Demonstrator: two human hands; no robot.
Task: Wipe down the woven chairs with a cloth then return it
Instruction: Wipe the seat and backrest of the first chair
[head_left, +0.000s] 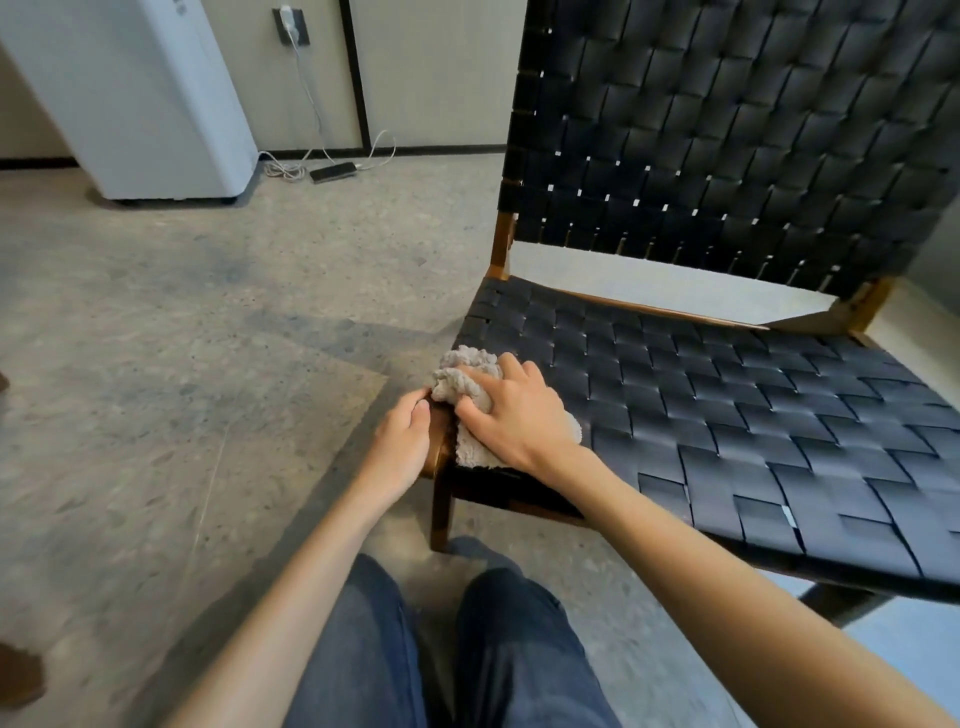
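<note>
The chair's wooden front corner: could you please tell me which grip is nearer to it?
Left. The left grip holds the wooden corner itself; the right grip holds the grey cloth on the seat beside it.

Right hand (519, 421) on cloth (458, 387); left hand (402, 441) on woven chair (727, 405)

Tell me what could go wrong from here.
The cloth is bunched under the right hand, so it may miss strips of the woven seat. It lies at the seat's front corner and could slip off. The left hand grips the wooden frame beside it and may get bumped.
</note>
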